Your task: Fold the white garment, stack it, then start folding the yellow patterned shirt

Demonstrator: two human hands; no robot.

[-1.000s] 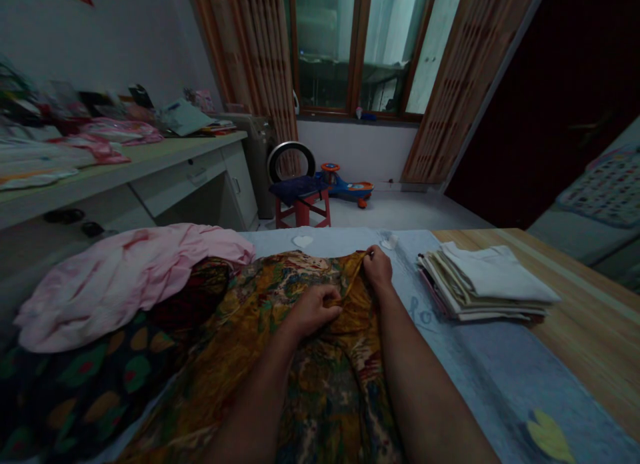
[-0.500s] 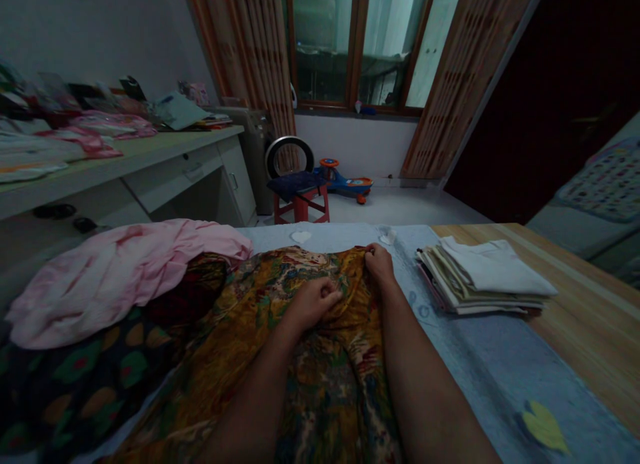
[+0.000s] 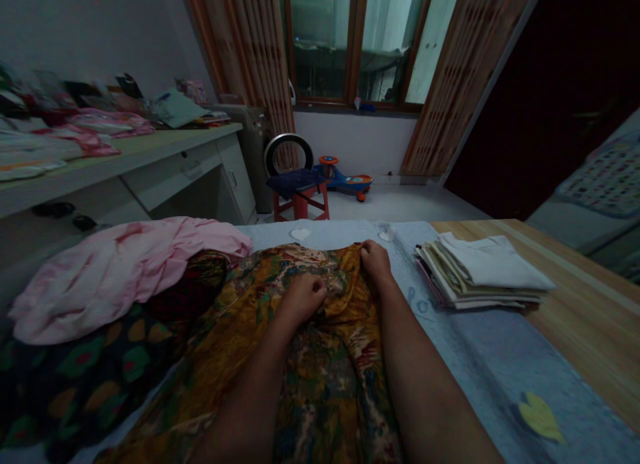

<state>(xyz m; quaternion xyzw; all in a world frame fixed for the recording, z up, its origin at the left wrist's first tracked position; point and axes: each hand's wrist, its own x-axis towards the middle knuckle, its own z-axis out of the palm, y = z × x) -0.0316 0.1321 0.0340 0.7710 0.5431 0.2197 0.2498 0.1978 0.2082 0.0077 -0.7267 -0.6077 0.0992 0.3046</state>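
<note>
A mustard-yellow garment (image 3: 220,337) with a multicoloured print lies spread before me, its near end running out of view. My right hand (image 3: 376,261) pinches its far right corner between thumb and fingers. Over the upper middle of the cloth is my left hand (image 3: 304,297), fingers curled in against the thumb. Whether a bit of fabric is caught in those fingers is hidden. Folds in the cloth run below and to the right of the left hand.
Left of the garment lie heaped clothes: a pink piece (image 3: 125,271) and a dark patterned one (image 3: 100,371). A folded stack (image 3: 495,271) sits at right on the blue cloth (image 3: 480,357) and wooden table (image 3: 580,291). Beyond are a red stool (image 3: 301,204) and a cluttered desk (image 3: 190,144).
My left hand has shifted a little to the left over the garment. My right hand, still on the corner, has also moved slightly left with it.
</note>
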